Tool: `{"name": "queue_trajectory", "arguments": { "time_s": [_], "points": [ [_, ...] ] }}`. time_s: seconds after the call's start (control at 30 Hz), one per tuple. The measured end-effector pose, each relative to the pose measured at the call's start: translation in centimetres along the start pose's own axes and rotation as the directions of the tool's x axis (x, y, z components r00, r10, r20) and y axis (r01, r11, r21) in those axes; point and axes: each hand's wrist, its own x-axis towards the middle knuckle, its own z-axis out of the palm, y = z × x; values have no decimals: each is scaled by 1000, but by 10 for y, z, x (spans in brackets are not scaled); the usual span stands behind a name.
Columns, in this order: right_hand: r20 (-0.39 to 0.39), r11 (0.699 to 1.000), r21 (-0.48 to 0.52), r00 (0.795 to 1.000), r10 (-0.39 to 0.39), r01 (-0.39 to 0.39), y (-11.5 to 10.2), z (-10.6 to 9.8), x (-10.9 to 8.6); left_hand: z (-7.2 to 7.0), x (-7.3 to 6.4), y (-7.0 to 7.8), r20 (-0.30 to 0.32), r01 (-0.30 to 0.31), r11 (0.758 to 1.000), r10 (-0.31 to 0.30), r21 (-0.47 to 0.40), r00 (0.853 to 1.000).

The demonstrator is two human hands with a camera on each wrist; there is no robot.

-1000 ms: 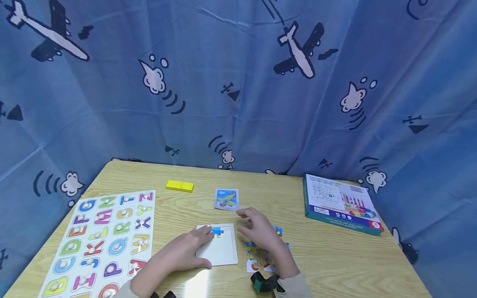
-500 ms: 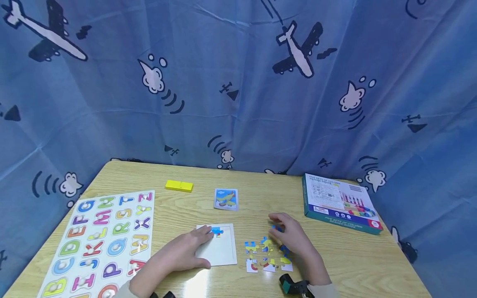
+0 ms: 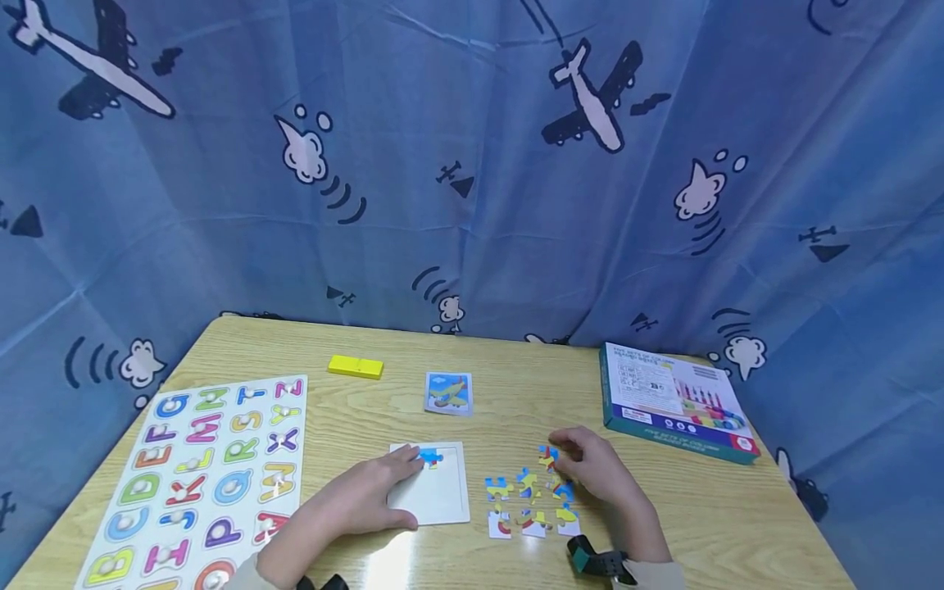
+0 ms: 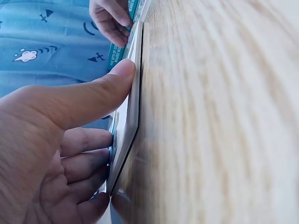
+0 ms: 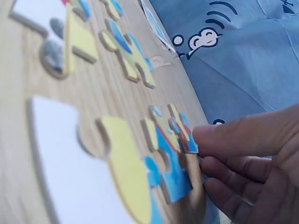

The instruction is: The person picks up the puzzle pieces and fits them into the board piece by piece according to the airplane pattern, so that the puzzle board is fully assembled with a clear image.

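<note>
My left hand [image 3: 369, 492] holds the white puzzle tray [image 3: 446, 500] at its left side. In the left wrist view, the thumb [image 4: 122, 70] presses its near edge while the other fingers curl at the side. A blue puzzle piece [image 3: 429, 457] lies at the top of the tray. My right hand [image 3: 593, 463] is beside the loose pieces, its fingers bent loosely. In the right wrist view, its thumb tip is right at the edge of a blue, red and yellow puzzle piece [image 5: 186, 133]; the index finger is hidden behind the thumb.
Several loose puzzle pieces [image 3: 533, 524] lie right of the tray. Behind it is an airplane picture card [image 3: 448, 393], with a yellow block [image 3: 356, 367] farther left. An alphabet board [image 3: 214, 483] fills the left side; a boxed set [image 3: 674, 401] lies at back right.
From beside the tray, my right hand has moved right across the loose pieces to their far right side, uncovering them. My left hand has stayed on the tray.
</note>
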Motion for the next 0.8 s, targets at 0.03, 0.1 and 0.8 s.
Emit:
{"name": "queue_trajectory", "arguments": {
  "time_s": [0.03,0.1,0.8],
  "points": [
    [0,1000,-2,1000,-2,2,0,1,1,0,0,0,-1,0,1000,0,-1,1000],
    [3,1000,-8,1000,-7,7,0,3,2,-1,0,1,-1,2,1000,-2,-1,1000],
    [22,1000,-22,1000,-19,20,4,6,2,-1,0,3,4,9,1000,-9,-5,1000]
  ]
}}
